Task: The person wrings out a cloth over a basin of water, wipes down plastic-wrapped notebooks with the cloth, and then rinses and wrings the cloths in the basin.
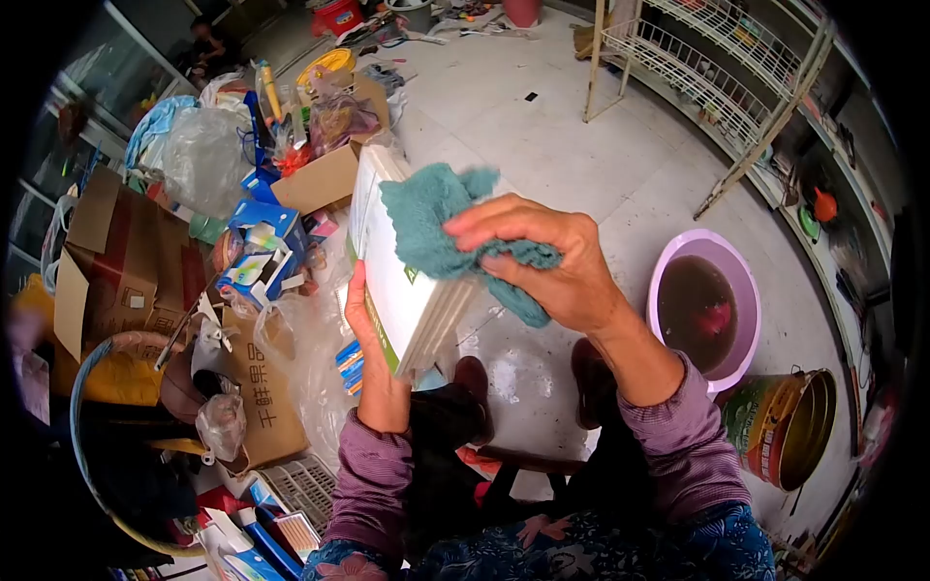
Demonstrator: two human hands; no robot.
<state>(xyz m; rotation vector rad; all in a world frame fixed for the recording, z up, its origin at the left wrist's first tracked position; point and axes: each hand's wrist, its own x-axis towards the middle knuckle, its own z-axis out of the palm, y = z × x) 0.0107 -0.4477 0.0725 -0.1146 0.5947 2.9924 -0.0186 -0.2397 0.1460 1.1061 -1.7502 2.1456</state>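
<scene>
In the head view, my left hand (363, 315) grips the left side of a thick white block (405, 305) with green print, held tilted above the floor. Layered edges show along its right side, like a stack of books or pads; I cannot tell which. A crumpled teal cloth (421, 218) lies against its upper face. My right hand (557, 252) pinches the cloth between thumb and fingers and presses it there. The fingers of my left hand are mostly hidden behind the block.
On the right stand a pink-purple basin (751, 290) of murky water and a metal tin (760, 426). A wire rack (702, 77) is beyond them. Cardboard boxes (126, 257), plastic bags (208, 150) and a rimmed basket (82, 436) crowd the left.
</scene>
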